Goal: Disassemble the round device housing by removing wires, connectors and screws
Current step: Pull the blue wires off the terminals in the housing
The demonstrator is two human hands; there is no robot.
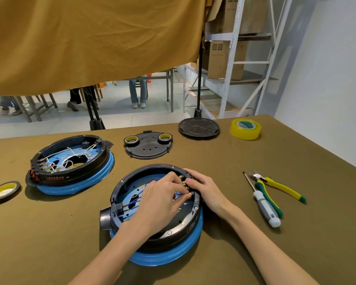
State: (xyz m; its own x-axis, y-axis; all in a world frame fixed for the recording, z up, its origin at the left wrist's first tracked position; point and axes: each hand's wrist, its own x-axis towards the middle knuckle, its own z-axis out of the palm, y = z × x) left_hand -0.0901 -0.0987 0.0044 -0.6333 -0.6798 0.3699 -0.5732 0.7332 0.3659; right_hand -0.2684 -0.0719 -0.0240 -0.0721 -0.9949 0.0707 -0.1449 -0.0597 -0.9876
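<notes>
A round black device housing [173,231] with a blue base ring lies open in front of me, blue wires [132,202] running across its inside. My left hand [160,199] reaches into it, and its fingertips pinch a brass connector [189,194] at the right inner wall. My right hand [201,187] grips the housing's right rim beside the row of brass connectors, its fingers curled over the edge.
A second open housing [70,163] with white wires sits at the left. A black cover plate [148,147], a round lid [198,128], a yellow tape roll [245,128] and a dark tape roll [3,190] lie around. A screwdriver [263,204] and pliers [280,187] lie at the right.
</notes>
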